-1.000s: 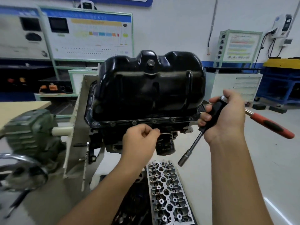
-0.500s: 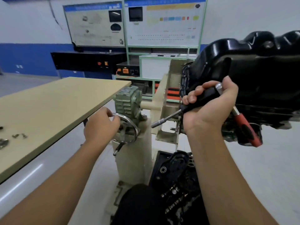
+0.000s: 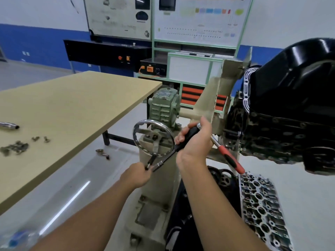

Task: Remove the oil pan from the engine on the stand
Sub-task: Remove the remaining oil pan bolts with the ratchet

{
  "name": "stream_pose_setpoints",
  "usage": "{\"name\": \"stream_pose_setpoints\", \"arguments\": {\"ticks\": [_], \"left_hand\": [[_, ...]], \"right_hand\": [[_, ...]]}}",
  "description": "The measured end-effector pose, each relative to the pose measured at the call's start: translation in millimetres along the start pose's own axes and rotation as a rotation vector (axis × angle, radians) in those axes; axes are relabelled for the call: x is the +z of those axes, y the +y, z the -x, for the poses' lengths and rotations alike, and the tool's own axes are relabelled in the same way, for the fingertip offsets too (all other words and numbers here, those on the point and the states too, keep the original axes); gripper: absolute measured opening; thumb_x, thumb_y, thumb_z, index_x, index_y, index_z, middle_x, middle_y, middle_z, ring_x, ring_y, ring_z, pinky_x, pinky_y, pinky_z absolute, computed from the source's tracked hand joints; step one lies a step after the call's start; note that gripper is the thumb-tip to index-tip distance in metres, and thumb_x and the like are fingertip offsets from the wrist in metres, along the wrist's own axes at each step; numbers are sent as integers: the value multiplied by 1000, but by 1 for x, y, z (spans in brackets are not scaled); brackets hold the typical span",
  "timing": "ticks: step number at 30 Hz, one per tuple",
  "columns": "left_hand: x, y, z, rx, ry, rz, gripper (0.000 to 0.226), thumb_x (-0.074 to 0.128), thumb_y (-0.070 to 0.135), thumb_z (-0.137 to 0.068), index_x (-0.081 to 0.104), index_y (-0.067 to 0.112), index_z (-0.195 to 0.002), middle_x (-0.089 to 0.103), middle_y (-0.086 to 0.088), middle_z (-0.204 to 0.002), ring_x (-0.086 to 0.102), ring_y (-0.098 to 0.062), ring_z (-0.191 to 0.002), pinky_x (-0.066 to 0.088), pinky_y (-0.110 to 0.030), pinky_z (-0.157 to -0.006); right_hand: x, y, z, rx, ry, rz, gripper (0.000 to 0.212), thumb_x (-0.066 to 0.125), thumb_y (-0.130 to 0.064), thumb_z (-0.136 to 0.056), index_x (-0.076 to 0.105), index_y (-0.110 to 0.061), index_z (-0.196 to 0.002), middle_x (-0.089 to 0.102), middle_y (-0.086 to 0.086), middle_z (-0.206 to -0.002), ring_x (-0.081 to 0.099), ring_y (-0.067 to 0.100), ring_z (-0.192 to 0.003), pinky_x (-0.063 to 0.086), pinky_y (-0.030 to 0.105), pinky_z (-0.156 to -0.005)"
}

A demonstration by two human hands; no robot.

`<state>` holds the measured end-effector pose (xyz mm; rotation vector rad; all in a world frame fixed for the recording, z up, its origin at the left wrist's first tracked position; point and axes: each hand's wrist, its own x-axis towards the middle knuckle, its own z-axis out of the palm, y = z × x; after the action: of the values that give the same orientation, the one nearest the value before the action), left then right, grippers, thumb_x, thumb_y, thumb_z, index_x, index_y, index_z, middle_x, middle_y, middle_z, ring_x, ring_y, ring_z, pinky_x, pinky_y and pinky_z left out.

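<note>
The black oil pan (image 3: 297, 82) sits on top of the upturned engine (image 3: 279, 138) at the right, held on the beige stand (image 3: 212, 98). A green gearbox (image 3: 164, 104) with a chrome handwheel (image 3: 154, 138) is on the stand's left end. My left hand (image 3: 137, 173) grips the handwheel's crank handle at the bottom. My right hand (image 3: 194, 142) holds two tools: a black-handled socket driver (image 3: 183, 142) and a red-handled ratchet (image 3: 230, 158).
A tan workbench (image 3: 72, 109) at left carries loose bolts (image 3: 14, 147) and a metal socket piece (image 3: 9, 125). A cylinder head (image 3: 262, 209) and sprockets (image 3: 223, 176) lie on the floor below the engine. Training panels (image 3: 197, 20) stand against the back wall.
My view has swung left from the oil pan to the stand's gearbox. My left hand left the pan flange, reached the handwheel and now grips its crank handle lower down.
</note>
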<state>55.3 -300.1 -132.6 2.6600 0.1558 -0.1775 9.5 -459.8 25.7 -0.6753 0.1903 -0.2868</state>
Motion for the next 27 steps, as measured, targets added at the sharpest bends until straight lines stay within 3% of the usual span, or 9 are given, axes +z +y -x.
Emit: {"name": "stream_pose_setpoints", "arguments": {"ticks": [5, 9, 14, 18, 20, 24, 27], "left_hand": [[15, 4, -20, -1, 70, 55, 48, 41, 49, -106, 65, 11, -89, 65, -8, -85, 64, -28, -78, 49, -34, -65], [26, 7, -20, -33, 98, 80, 46, 41, 41, -107, 60, 13, -76, 60, -4, -72, 59, -19, -64, 42, -30, -55], [23, 58, -4, 105, 69, 314, 44, 42, 32, -103, 64, 6, -75, 67, -16, -77, 62, -34, -76, 49, -37, -70], [-14, 83, 5, 111, 111, 643, 49, 47, 34, -104, 55, 16, -58, 46, 7, -50, 44, -18, -52, 30, -31, -53], [-21, 79, 4, 50, 59, 739, 49, 47, 40, -104, 62, 13, -66, 40, 11, -49, 36, -13, -47, 25, -26, -48], [-13, 82, 9, -9, -51, 940, 37, 43, 45, -102, 44, 25, -70, 35, 7, -54, 26, -11, -42, 18, -22, -46], [-3, 80, 12, 14, -83, 947, 33, 41, 44, -103, 47, 23, -77, 39, 3, -58, 28, -12, -44, 20, -24, -44]], "right_hand": [[-8, 19, -4, 19, 56, 13, 35, 59, -36, -98, 50, -17, -70, 47, 4, -59, 33, 18, -45, 27, 27, -46], [-21, 25, 0, -15, 49, 76, 36, 60, -36, -98, 52, -16, -68, 48, 6, -60, 35, 19, -45, 29, 29, -46], [-27, 8, 7, -35, 54, 69, 33, 63, -42, -85, 52, -16, -67, 48, 6, -58, 35, 19, -44, 28, 29, -47], [-26, -18, 9, -39, 76, 70, 34, 60, -38, -95, 51, -17, -70, 49, 5, -59, 35, 18, -45, 28, 28, -47], [-26, -24, 10, -46, 61, 69, 34, 60, -38, -96, 51, -16, -72, 49, 4, -60, 35, 18, -46, 29, 28, -47], [-28, -21, 12, -30, 69, 67, 34, 61, -40, -94, 51, -18, -69, 49, 3, -59, 35, 18, -46, 29, 27, -47], [-28, -12, 13, 5, 92, 69, 35, 61, -39, -96, 51, -17, -70, 49, 4, -59, 35, 18, -46, 28, 28, -47]]}}
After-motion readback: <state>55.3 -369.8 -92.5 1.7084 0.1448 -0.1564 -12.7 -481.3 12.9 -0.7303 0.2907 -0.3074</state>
